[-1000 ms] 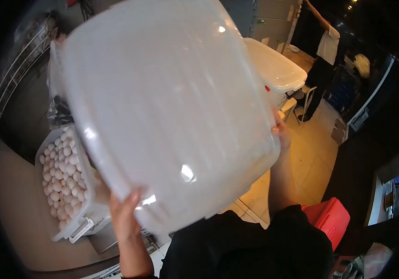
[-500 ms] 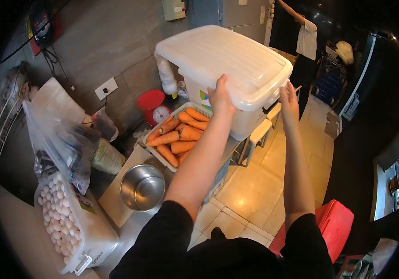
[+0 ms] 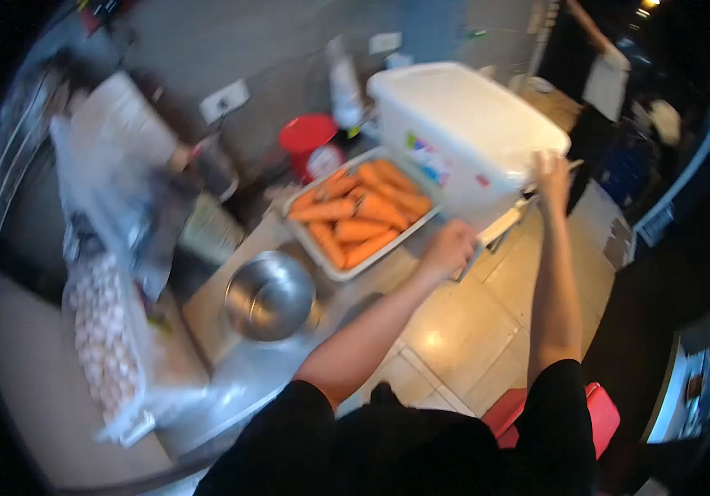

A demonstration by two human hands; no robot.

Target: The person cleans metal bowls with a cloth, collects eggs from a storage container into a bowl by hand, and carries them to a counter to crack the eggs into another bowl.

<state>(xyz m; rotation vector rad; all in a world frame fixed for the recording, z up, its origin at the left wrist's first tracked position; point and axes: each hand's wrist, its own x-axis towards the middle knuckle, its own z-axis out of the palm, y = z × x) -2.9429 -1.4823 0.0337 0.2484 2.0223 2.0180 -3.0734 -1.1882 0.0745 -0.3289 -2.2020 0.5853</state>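
Observation:
A white lidded plastic storage box stands at the far end of the counter, with colourful stickers on its side. My right hand has its fingers bent over the lid's near right corner. Low beside the box's near bottom edge is my left hand, fingers curled in; blur hides whether it touches the box or holds anything. Several carrots fill a pale basket just left of the box. Closer to me sits a steel bowl, with nothing visible inside.
A red kitchen scale stands behind the carrots. Many eggs fill a clear bin at left, near plastic bags. A red object is on the floor at my right. Another person stands at the back right.
The box has come down from my raised hands onto the counter end. My left hand has moved from the lid to low beside the box; my right stays at the lid corner. The view has shifted.

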